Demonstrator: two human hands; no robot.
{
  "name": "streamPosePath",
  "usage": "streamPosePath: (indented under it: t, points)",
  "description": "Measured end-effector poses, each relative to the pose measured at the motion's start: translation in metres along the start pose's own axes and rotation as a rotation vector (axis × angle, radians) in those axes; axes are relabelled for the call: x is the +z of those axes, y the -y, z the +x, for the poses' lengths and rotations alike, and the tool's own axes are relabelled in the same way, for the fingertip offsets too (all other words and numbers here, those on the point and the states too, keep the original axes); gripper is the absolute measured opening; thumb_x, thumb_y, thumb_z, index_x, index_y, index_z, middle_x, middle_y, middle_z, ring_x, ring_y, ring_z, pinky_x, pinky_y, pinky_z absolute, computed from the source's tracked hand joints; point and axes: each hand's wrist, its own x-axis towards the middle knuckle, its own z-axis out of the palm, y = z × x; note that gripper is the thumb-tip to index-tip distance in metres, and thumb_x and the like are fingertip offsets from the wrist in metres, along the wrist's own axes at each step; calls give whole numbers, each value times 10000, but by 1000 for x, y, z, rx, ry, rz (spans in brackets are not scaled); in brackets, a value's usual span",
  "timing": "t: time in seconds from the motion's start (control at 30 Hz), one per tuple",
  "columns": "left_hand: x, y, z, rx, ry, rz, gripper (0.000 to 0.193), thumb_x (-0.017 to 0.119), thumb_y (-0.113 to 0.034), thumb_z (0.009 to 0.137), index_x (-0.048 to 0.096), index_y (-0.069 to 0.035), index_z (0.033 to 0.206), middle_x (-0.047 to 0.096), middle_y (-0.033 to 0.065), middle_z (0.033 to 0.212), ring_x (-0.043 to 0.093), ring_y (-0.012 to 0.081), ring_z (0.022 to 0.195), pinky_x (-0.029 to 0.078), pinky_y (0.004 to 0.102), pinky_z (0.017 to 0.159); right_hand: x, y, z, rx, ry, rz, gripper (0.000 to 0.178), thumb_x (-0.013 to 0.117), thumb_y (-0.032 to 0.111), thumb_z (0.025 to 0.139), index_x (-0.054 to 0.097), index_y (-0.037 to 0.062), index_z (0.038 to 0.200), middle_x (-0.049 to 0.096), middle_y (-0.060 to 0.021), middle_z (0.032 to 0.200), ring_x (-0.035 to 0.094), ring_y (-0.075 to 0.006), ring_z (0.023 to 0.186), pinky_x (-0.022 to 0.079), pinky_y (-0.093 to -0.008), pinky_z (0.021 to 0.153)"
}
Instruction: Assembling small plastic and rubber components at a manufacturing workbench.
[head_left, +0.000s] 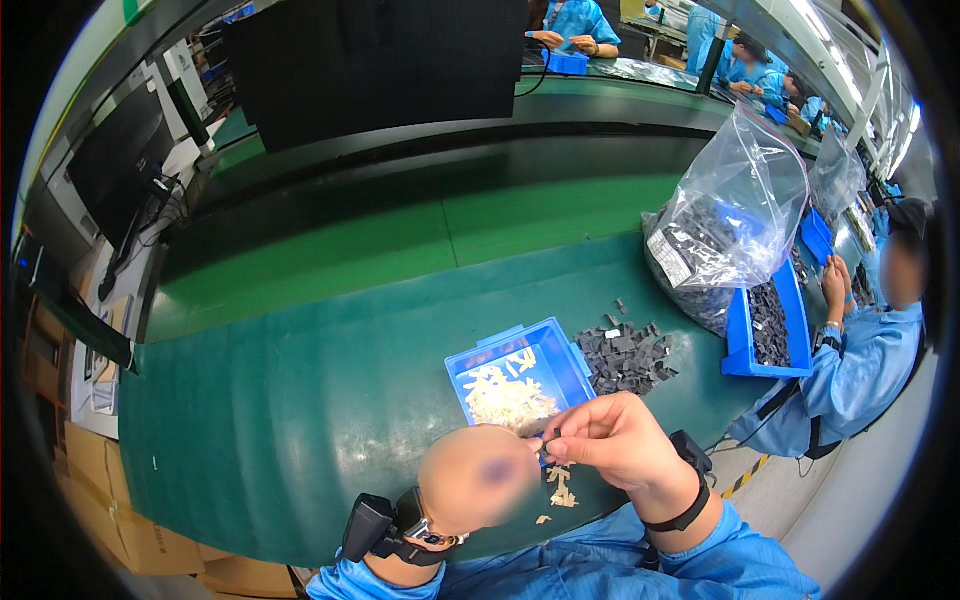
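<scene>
Over the near edge of the bench, my right hand (620, 443) pinches a small black piece (551, 442) between thumb and forefinger. My left hand (478, 482) is right beside it; a blur covers most of it, and only a fingertip shows next to the black piece. What the left hand holds, if anything, is hidden. Just beyond both hands sits a blue bin (562, 375) with many small cream-coloured pieces (505, 398). A heap of small dark grey pieces (630, 360) lies to the bin's right. A few loose cream pieces (562, 490) lie near my right wrist.
A large clear plastic bag (735, 190) of dark pieces stands at right, beside a blue tray (738, 345) of similar pieces. A co-worker in blue (860, 360) sits at far right. A dark monitor (125, 165) stands at left; a black panel (370, 70) hangs ahead.
</scene>
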Motion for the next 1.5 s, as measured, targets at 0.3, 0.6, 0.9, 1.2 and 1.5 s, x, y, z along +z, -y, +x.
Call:
streamPosePath:
  t: [0.3, 0.6, 0.9, 1.2, 1.5]
  points:
    - [2, 3, -8, 61, -148, -135, 465, 771, 100, 730, 371, -86, 877, 741, 173, 844, 717, 255, 704, 534, 324, 601, 12, -16, -4, 83, 159, 491, 196, 706, -43, 869, 636, -25, 1051, 706, -123, 947, 704, -203, 812, 572, -297, 713]
    - [-4, 3, -2, 163, -98, -39, 351, 807, 60, 708, 486, -74, 753, 748, 139, 879, 734, 243, 738, 526, 308, 596, 16, -5, -6, -770, 86, -707, 184, 765, -13, 805, 749, 23, 985, 649, -86, 912, 623, -161, 743, 505, -260, 605]
    - [0, 4, -1, 212, -45, -41, 387, 774, 86, 731, 438, -80, 827, 740, 182, 826, 726, 240, 666, 506, 310, 558, 10, -8, -10, -768, 137, -772, 248, 774, 24, 810, 719, 7, 1051, 637, -95, 966, 626, -194, 780, 521, -288, 658]
    - [-7, -12, -7, 56, -9, -2, 287, 829, 39, 701, 567, -43, 783, 685, 140, 786, 670, 253, 662, 523, 297, 594, 20, -17, -14, -983, 28, -1129, 255, 745, 58, 800, 662, -18, 1028, 635, -122, 961, 637, -291, 834, 525, -377, 745]
    - [6, -9, -9, -85, 32, -150, 344, 815, 92, 717, 530, -40, 858, 684, 120, 769, 633, 190, 646, 511, 279, 623, -36, 6, -30, -980, -127, -1066, 186, 699, 38, 790, 652, 12, 968, 633, -133, 923, 636, -328, 851, 529, -407, 753]
